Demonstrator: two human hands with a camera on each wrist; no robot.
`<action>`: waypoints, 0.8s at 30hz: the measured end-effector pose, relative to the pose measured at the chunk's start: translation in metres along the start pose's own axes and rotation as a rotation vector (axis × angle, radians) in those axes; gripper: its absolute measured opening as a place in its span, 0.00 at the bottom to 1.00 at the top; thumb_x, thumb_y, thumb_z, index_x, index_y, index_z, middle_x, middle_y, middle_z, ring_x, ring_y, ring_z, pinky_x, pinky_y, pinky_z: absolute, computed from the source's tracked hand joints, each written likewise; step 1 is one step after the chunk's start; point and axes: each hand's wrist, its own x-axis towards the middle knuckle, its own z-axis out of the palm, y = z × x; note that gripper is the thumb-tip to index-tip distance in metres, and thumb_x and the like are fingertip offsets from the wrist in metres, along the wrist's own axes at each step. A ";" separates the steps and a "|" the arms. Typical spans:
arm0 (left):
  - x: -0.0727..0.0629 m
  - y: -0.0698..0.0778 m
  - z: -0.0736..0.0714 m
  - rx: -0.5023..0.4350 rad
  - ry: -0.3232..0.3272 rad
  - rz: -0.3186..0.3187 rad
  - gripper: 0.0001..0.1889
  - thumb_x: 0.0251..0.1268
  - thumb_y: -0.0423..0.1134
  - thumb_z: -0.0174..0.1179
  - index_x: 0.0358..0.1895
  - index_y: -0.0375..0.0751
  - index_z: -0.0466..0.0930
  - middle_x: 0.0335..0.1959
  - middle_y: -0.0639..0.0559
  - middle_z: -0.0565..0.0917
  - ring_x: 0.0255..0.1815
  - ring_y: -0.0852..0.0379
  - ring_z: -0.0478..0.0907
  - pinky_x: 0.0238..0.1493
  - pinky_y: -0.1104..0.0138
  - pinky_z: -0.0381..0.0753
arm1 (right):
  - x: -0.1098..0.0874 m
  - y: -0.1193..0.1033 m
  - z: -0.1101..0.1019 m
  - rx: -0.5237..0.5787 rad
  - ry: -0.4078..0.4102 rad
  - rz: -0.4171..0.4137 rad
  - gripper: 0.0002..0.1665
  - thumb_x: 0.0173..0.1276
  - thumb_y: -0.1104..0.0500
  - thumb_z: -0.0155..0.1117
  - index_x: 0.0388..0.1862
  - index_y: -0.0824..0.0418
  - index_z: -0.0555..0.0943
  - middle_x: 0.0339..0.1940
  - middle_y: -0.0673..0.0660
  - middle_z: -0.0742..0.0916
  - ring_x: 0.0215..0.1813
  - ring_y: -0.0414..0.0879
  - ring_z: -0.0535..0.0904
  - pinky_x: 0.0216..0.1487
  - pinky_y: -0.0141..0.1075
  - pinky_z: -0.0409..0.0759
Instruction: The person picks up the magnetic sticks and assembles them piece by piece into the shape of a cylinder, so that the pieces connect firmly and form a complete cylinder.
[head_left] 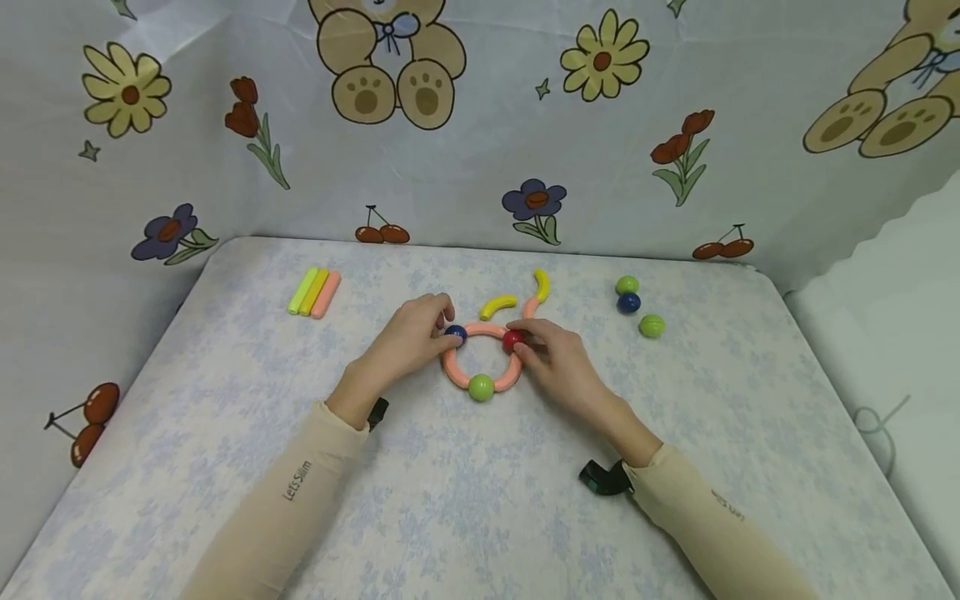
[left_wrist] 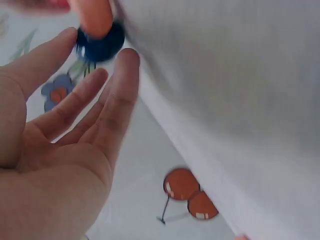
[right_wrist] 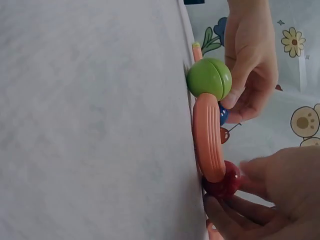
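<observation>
Right hand point(head_left: 561, 360) pinches red ball point(head_left: 512, 341) joining pink arcs point(head_left: 510, 376); left hand point(head_left: 405, 335) relaxed, touching blue ball point(head_left: 456, 332).

Beyond my worktop point(head_left: 487, 500), with its mottled blue-and-white surface, I see a pale cloth point(head_left: 480, 158) printed with bears point(head_left: 426, 83), yellow flowers point(head_left: 602, 61), red tulips point(head_left: 242, 121) and cherries point(head_left: 367, 234). To my right, past the edge, lies a thin pale cord point(head_left: 891, 450).

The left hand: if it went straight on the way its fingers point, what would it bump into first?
Probably the blue ball on the pink ring, right by the left hand; whether the fingers touch it is unclear.
</observation>
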 end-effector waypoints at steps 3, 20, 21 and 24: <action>-0.001 -0.007 -0.020 0.002 0.039 -0.049 0.15 0.71 0.42 0.71 0.51 0.36 0.83 0.45 0.41 0.84 0.44 0.46 0.79 0.47 0.55 0.80 | -0.001 -0.002 0.002 -0.016 -0.058 -0.050 0.32 0.76 0.51 0.69 0.74 0.59 0.75 0.69 0.56 0.82 0.68 0.50 0.80 0.68 0.51 0.79; -0.034 -0.128 -0.089 0.119 0.366 -0.536 0.20 0.81 0.33 0.50 0.66 0.22 0.75 0.55 0.23 0.79 0.58 0.27 0.72 0.60 0.41 0.74 | -0.005 -0.003 0.015 -0.114 -0.156 -0.134 0.49 0.58 0.36 0.82 0.73 0.57 0.77 0.84 0.56 0.66 0.85 0.52 0.59 0.77 0.57 0.68; -0.033 -0.129 -0.088 0.110 0.362 -0.535 0.19 0.81 0.32 0.49 0.65 0.23 0.76 0.54 0.24 0.80 0.57 0.27 0.74 0.58 0.41 0.76 | -0.005 -0.003 0.015 -0.114 -0.150 -0.131 0.48 0.58 0.37 0.82 0.71 0.57 0.78 0.84 0.56 0.67 0.85 0.52 0.59 0.77 0.57 0.68; -0.032 -0.129 -0.086 0.082 0.359 -0.549 0.19 0.83 0.35 0.50 0.64 0.23 0.77 0.55 0.26 0.81 0.55 0.30 0.77 0.56 0.43 0.79 | -0.004 -0.003 0.016 -0.121 -0.134 -0.127 0.43 0.59 0.38 0.82 0.67 0.58 0.80 0.84 0.58 0.67 0.84 0.53 0.60 0.77 0.56 0.68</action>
